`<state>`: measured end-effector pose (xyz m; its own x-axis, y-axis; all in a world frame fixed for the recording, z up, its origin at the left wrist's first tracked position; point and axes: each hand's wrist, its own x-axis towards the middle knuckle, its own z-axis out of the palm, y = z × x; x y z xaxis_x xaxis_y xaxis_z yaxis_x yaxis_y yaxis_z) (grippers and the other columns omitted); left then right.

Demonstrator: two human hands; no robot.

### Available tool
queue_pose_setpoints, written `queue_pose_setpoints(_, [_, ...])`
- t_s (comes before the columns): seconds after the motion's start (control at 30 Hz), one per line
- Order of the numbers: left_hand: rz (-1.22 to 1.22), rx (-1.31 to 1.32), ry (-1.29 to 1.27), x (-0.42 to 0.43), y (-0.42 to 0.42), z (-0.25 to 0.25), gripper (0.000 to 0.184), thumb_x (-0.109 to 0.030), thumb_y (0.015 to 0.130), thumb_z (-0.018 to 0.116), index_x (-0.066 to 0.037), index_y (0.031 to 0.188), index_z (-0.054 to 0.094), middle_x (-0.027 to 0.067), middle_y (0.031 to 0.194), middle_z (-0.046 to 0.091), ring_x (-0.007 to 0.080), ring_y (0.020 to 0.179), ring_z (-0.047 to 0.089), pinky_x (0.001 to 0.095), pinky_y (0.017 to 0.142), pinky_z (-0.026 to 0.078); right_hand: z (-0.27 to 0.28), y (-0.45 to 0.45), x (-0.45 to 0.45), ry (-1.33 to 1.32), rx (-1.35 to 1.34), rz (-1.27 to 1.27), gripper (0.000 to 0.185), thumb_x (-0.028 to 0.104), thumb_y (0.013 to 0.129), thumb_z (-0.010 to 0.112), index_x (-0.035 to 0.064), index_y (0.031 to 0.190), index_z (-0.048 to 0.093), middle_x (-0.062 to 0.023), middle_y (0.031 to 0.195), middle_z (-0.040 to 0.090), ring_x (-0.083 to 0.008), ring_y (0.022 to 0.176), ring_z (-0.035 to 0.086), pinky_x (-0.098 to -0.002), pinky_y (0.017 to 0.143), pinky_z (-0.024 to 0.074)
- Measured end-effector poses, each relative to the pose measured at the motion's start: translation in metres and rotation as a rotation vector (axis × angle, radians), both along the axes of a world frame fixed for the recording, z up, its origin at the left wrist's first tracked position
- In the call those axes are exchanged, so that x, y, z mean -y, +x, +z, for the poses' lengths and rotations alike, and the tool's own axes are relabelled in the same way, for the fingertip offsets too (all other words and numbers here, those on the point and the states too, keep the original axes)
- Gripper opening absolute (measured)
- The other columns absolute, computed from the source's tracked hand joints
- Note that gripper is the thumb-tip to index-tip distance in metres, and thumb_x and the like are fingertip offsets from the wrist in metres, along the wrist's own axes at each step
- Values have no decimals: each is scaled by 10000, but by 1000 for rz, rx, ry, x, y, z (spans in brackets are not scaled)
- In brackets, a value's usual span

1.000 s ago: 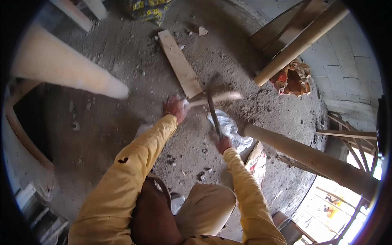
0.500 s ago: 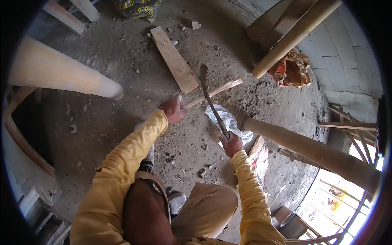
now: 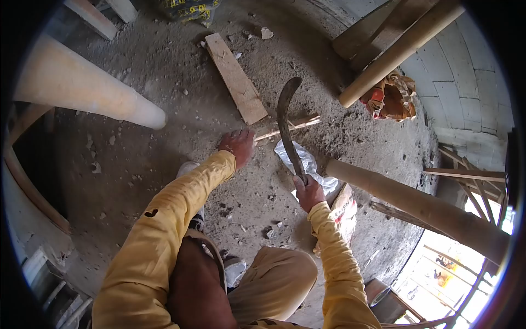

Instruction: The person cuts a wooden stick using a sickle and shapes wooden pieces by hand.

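Note:
My right hand (image 3: 310, 193) is wrapped round the handle of a long curved blade (image 3: 285, 115), which points up and away from me with its hooked tip at the far end. My left hand (image 3: 238, 147) is closed on the near end of a thin split wooden stick (image 3: 300, 125). The blade passes over the stick, and whether they touch cannot be told. Just beyond my left hand a flat wooden board (image 3: 235, 79) lies on the ground. A crumpled clear plastic bag (image 3: 310, 164) lies beneath the blade, near my right hand.
A thick round post (image 3: 104, 88) stands at the left, another (image 3: 416, 205) at the right, and a pole (image 3: 402, 55) at the upper right. A torn paper bag (image 3: 404, 98) is by the block wall. A printed sack (image 3: 343, 211) lies beside my right forearm.
The blade has turned, so its broad curved side now shows. My left hand has turned back-up over the stick's end, and the stick lies lower and flatter.

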<state>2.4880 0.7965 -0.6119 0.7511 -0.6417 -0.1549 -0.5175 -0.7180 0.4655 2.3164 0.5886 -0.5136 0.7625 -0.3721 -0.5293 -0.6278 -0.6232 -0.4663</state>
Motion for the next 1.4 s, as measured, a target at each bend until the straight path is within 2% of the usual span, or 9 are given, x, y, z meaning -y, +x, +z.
queue_pose_setpoints(0.2, [44,111,-75,-9,4,-27,304,-262,886,611,-150,1169,613,96,1064,566,294,1043,542,432,882,439,-5,10,-17,-51,22,-53,448,408,944,557,-36,974,611,-267,811,648,-469,825,635,-479,710,498])
queue_pose_setpoints(0.33, [71,113,-86,-7,4,-37,329,-248,869,637,-155,1185,627,88,1045,554,279,1013,535,413,871,442,49,48,-31,53,183,-219,487,468,962,525,-12,912,595,-145,691,649,-275,587,650,-402,559,513])
queue_pose_setpoints(0.5, [49,118,-22,-7,6,-28,323,-263,876,640,-163,1183,641,89,1054,548,267,1025,530,400,868,445,139,96,-17,401,913,-201,383,375,985,509,-2,1019,571,-111,776,599,-190,693,601,-291,571,494])
queue_pose_setpoints(0.7, [75,138,-62,-8,5,-40,301,-282,919,573,-213,1206,631,103,1130,557,281,1056,533,458,872,430,-126,-33,3,-287,-16,162,569,339,912,579,-36,1322,457,-345,1322,472,-463,1248,459,-465,1007,441])
queue_pose_setpoints(0.77, [105,207,-49,1,27,-26,287,-280,927,552,-229,1200,628,102,1117,578,293,1055,544,470,866,418,-107,-31,-10,-395,341,204,525,386,932,551,-95,1143,535,-297,922,655,-398,942,677,-460,779,558])
queue_pose_setpoints(0.87, [87,48,-114,-14,8,-22,273,-253,901,571,-214,1166,626,98,1067,585,305,1030,550,475,849,417,-47,-5,-2,156,-219,-62,540,453,912,606,-81,976,564,-151,627,640,-261,526,661,-389,425,514])
queue_pose_setpoints(0.97, [145,140,-180,-14,6,-19,298,-253,866,616,-190,1157,625,106,1022,589,311,998,559,457,841,430,-25,-4,-7,205,-167,-247,539,466,921,568,-67,986,613,-179,645,646,-296,488,638,-413,516,527])
queue_pose_setpoints(1.17, [249,-228,-537,-22,1,-10,285,-66,809,670,-44,1063,541,102,1005,636,316,939,630,431,832,497,-23,-9,6,-257,37,-179,524,466,915,564,-55,932,615,-312,835,648,-482,877,638,-509,785,491])
queue_pose_setpoints(1.4, [402,-1623,-969,-32,-18,63,522,-120,938,613,-78,1402,376,47,1052,569,186,951,646,340,833,555,-62,-21,34,-367,-110,-168,603,456,836,668,-1,1182,479,-290,1078,630,-473,1000,605,-515,892,462])
